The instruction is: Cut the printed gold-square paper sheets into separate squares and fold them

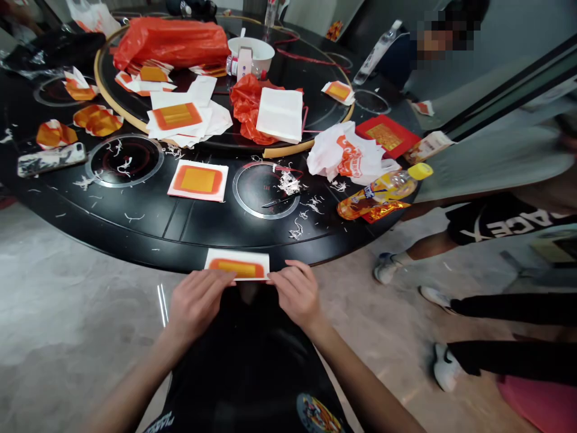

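My left hand (pixel 196 304) and my right hand (pixel 295 294) rest at the near edge of the black round table (pixel 135 225). Their fingers grip opposite ends of a white paper sheet (pixel 237 266) printed with an orange and gold square. A matching printed sheet (pixel 197 180) lies farther in. Beyond it, a small knife (pixel 279 201) lies on a ringed cooktop (pixel 259 189) among white paper shavings (pixel 289 183). Neither hand touches these. My body hides nothing of the held sheet's top face, though my fingers cover its lower corners.
A raised turntable with a wooden rim (pixel 288 135) holds paper stacks, red plastic bags (pixel 170 43) and a white bowl (pixel 250 55). A yellow-capped bottle (pixel 383 192) and white printed bag (pixel 347 157) sit rightward. A person's legs (pixel 478 240) stand to the right.
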A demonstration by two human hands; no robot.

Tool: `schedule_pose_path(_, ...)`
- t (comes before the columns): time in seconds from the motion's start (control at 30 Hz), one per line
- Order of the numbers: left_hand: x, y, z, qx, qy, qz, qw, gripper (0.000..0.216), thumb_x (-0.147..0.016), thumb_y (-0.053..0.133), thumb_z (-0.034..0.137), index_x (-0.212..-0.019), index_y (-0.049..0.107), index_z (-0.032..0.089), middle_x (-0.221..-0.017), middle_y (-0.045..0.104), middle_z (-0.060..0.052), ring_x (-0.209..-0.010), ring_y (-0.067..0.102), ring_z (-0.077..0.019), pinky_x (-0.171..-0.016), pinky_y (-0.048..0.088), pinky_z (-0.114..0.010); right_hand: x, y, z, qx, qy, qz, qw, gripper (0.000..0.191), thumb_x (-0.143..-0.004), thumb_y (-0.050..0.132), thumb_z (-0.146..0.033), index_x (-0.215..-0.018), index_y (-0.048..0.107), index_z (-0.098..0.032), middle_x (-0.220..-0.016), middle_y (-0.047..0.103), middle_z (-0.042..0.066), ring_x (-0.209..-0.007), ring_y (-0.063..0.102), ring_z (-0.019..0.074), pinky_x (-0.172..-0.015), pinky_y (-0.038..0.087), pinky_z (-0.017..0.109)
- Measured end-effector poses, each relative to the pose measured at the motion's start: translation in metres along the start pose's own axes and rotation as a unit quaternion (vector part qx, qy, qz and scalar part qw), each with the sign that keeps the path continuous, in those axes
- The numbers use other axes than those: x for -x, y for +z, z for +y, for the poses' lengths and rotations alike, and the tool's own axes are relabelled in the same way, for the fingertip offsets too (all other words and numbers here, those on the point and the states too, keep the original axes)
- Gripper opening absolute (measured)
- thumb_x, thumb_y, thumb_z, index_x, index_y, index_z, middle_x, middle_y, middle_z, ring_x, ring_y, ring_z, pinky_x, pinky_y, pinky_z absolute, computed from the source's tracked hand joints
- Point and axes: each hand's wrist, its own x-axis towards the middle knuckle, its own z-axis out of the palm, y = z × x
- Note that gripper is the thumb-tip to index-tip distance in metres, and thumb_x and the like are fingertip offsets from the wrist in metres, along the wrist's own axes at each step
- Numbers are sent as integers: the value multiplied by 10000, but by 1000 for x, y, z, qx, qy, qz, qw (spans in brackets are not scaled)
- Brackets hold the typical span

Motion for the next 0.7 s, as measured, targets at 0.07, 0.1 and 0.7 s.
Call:
schedule_pose_path(0.07, -23, -19, -5, 21, -45, -19, 999, 207, -1061, 587, 91, -1159, 719, 218, -939, 804, -13, -780, 730, -166, -759, 526, -310, -28, -9, 2, -48, 56, -25, 997, 231, -1050, 559, -73, -1006, 715, -239, -772, 751, -27, -650, 635, 133, -909, 546, 374)
schedule_pose_path(0.1, -34, -24, -11, 33, -70, -28, 997, 203, -1079, 559, 120, -1123, 726, 226, -937, 799, -7, -779, 724, -161, -770, 527, -304, -42, -11, 7, -67, 80, -41, 994, 228, -1066, 550, -102, -985, 716, -235, -779, 754, -27, -650, 618, 131, -907, 518, 375)
schedule_pose_path(0.7, -88, 65, -75, 10, -157, -169, 973, 287, -1102, 417, 180, -1129, 700, 220, -1352, 684, -88, -1248, 577, -273, -1075, 393, -479, -91, 62, 186, -4, 150, -168, 974, 156, -1069, 559, -192, -1089, 713, -205, -1136, 729, 108, -1162, 631, 296, -1108, 408, 536)
